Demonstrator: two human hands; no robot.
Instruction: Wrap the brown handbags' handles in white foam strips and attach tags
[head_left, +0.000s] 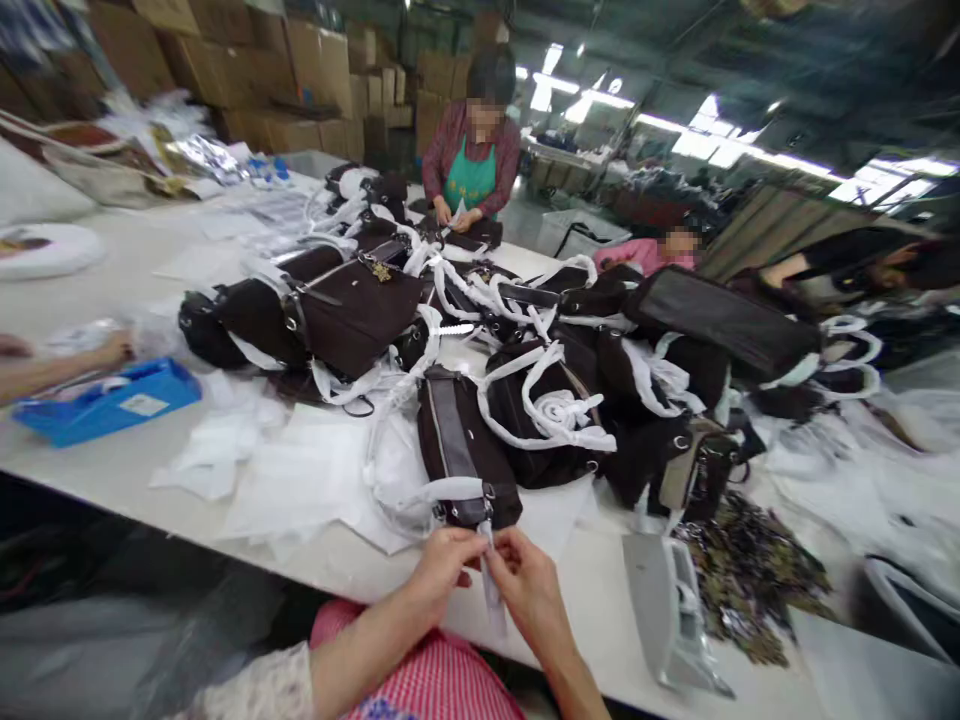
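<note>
A dark handbag (459, 440) with a black leather panel lies at the table's near edge, its handle (450, 489) wrapped in white. From the metal ring at its near end runs a narrow strip wrapped in thin white sheet (492, 590). My left hand (444, 562) pinches this strip just below the ring, thumb and forefinger together. On the other side, my right hand (531, 585) grips the same strip, its fingers curled. Whether a strap lies inside the wrapping is hidden. Loose white wrapping sheets (300, 470) lie left of the bag.
More dark bags (352, 310) with white-wrapped handles are heaped across the table. A grey tape dispenser (664, 610) stands right of my hands, beside a pile of metallic tags (750, 570). At left, another person's arm reaches near a blue dispenser (112, 400). Co-workers (472, 160) stand opposite.
</note>
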